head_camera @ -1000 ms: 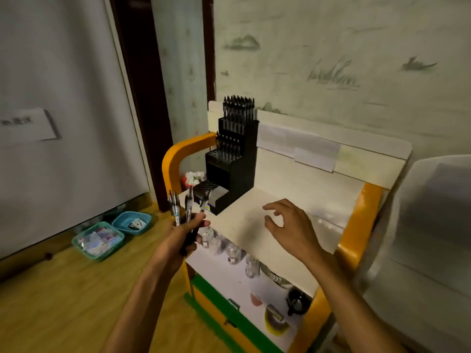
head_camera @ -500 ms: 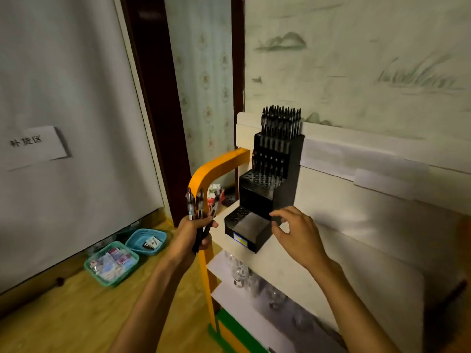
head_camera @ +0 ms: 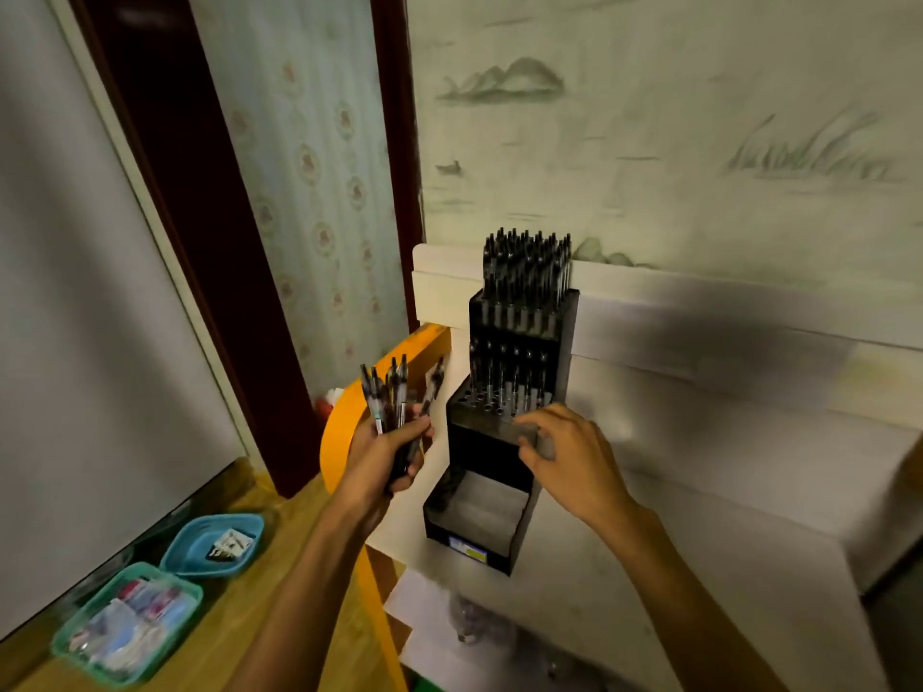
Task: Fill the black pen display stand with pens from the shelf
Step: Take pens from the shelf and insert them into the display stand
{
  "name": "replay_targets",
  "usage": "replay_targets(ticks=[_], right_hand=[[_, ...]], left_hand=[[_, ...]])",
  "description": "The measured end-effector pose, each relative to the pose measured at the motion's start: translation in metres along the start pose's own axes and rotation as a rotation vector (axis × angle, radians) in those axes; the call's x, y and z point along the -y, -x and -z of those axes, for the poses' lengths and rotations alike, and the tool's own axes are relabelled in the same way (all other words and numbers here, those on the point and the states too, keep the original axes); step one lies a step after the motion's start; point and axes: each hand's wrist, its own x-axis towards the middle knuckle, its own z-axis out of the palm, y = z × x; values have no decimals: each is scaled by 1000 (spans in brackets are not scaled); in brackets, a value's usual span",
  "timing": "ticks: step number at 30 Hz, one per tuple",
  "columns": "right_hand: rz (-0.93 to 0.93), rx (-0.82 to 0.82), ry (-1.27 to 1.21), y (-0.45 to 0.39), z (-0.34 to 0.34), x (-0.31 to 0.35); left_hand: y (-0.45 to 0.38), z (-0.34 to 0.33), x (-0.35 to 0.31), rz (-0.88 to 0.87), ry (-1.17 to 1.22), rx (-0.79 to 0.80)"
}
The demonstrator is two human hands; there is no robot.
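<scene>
Black plastic makes the whole stand, which rises in steps on the white shelf and leans back against the wall panel. Its two upper tiers are packed with pens; the third tier, a plate of small holes, has pens only in its back rows, and the low tray in front of it shows no pens.

To do this step well, I judge that the stand should first be steadied, because it is tall and light and a push on one pen could tip or slide it. Each pen should then go straight down into one free hole, starting from the back row and coming forward, so that pens already standing do not block the way.

The right hand rests at the front edge of the holed tier, fingers bent over the corner of it. Whether they really clamp the edge or pinch something small there, I cannot tell, since the fingertips are blurred.

The left hand has its grip closed around a bundle of pens, held upright with the clip ends fanning out above the fingers. The bundle is just to the left of the stand and apart from it, about level with the holed tier. The free holes lie to the right of this grip and a little above it, between the bundle and the right hand.
</scene>
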Motion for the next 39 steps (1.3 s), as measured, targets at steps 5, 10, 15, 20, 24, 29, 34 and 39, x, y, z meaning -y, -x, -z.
replay_targets(ticks=[5,10,15,20,24,29,34,39], right_hand=[[-76,-68,30,-10,-1,1],[-116,-171,84,-19,-12,11],[-193,-262,43,-30,-25,24],[-263,-322,-1,-48,-28,37],[-313,-336,-209,-64,-33,53],[-354,-370,-492,-78,-41,68],[-436,-430,-766,-81,-43,67],[-451,-639,-529,-96,-35,55]], left_hand=[[-37,-2,3,28,62,122],[-67,-1,10,36,38,253],[-91,5,11,50,61,392],[-106,13,13,12,33,456],[-111,19,9,-4,1,501],[-116,20,7,9,-54,567],[-129,22,12,59,-58,498],[-145,29,19,144,-60,286]])
